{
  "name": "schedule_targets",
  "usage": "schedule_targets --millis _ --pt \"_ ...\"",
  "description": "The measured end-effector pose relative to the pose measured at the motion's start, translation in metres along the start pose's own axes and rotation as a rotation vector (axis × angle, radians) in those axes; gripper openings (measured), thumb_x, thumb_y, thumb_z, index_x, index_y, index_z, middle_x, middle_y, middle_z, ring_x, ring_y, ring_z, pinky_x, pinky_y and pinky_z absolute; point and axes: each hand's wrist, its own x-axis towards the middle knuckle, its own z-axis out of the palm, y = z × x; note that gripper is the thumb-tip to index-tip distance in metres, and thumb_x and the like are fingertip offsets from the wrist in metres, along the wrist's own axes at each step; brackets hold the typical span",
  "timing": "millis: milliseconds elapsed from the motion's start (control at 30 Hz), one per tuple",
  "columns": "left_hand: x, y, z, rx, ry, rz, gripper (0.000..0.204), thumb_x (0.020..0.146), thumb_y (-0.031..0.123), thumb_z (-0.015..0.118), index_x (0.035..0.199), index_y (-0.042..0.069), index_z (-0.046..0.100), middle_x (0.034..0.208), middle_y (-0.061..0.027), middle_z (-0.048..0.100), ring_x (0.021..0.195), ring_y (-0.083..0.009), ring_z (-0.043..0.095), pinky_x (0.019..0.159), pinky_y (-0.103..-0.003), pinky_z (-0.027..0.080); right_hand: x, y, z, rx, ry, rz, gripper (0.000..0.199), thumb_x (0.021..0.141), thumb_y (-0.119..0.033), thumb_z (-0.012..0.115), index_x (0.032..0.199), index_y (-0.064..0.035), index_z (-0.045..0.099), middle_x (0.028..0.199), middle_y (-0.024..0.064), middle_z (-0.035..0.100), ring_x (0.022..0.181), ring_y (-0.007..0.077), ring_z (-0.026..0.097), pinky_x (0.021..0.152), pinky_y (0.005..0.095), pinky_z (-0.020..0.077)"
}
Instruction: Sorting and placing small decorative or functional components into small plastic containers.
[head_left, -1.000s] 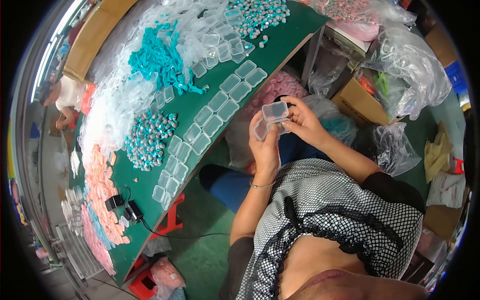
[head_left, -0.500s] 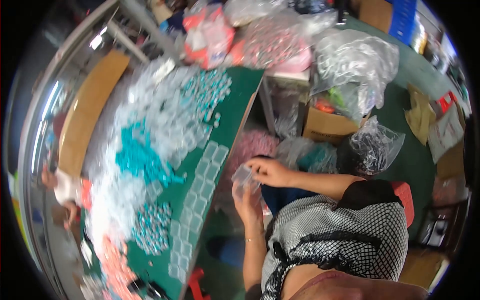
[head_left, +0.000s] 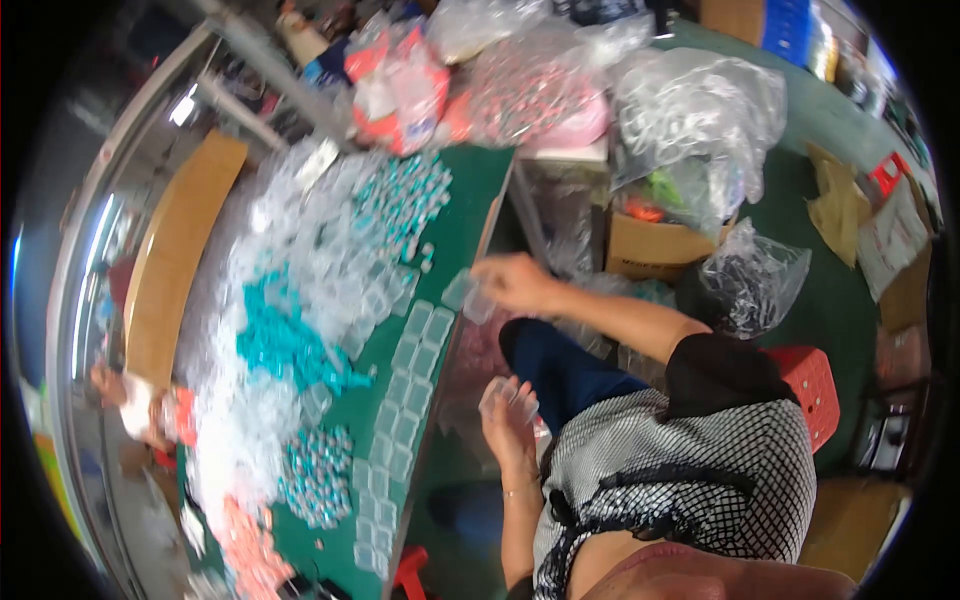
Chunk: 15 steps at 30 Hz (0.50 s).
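Observation:
My right hand (head_left: 516, 284) reaches to the green table's edge, its fingers closed on a small clear plastic box (head_left: 461, 291), seemingly opened into two halves. Just below that box begins a double row of similar clear boxes (head_left: 404, 392) laid along the edge of the table. Nearer my body, my left hand (head_left: 511, 432) is raised with its fingers curled around clear plastic boxes (head_left: 508, 400); how many they are is hard to make out.
Across the green table (head_left: 470, 190) spreads a large heap of clear plastic boxes (head_left: 300, 230). Teal pieces (head_left: 285, 335), small teal-and-silver pieces (head_left: 318, 475) and coral pieces (head_left: 250, 550) lie in piles. A cardboard box (head_left: 655, 245) and plastic bags (head_left: 700, 110) stand beyond; a red stool (head_left: 808, 395) is beside me.
My hands have come apart. The right moved up and left to the table edge with a clear box; the left lowered slightly, still holding clear plastic.

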Motion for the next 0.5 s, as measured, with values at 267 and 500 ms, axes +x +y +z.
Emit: schedule_targets --millis 267,500 --pt "-0.003 -0.013 -0.01 -0.033 0.02 -0.055 0.04 0.091 0.03 0.057 0.118 0.002 0.052 0.103 -0.0138 0.06 0.085 -0.0263 0.064 0.072 -0.037 0.055 0.041 0.013 0.0 -0.147 -0.228 0.11 0.026 0.078 -0.014 0.059 0.103 -0.0086 0.06 0.067 0.0103 0.064 0.06 0.0276 0.063 0.055 0.0387 0.0473" --pt "-0.006 -0.007 -0.008 -0.075 0.034 -0.071 0.038 0.092 0.03 0.055 0.116 0.001 0.053 0.1 -0.0124 0.061 0.083 -0.0252 0.065 0.069 -0.035 0.055 0.05 0.001 0.01 -0.293 -0.273 -0.01 0.024 0.077 -0.016 0.061 0.099 -0.0088 0.061 0.069 0.0114 0.063 0.069 0.0305 0.062 0.062 0.0421 0.0478"
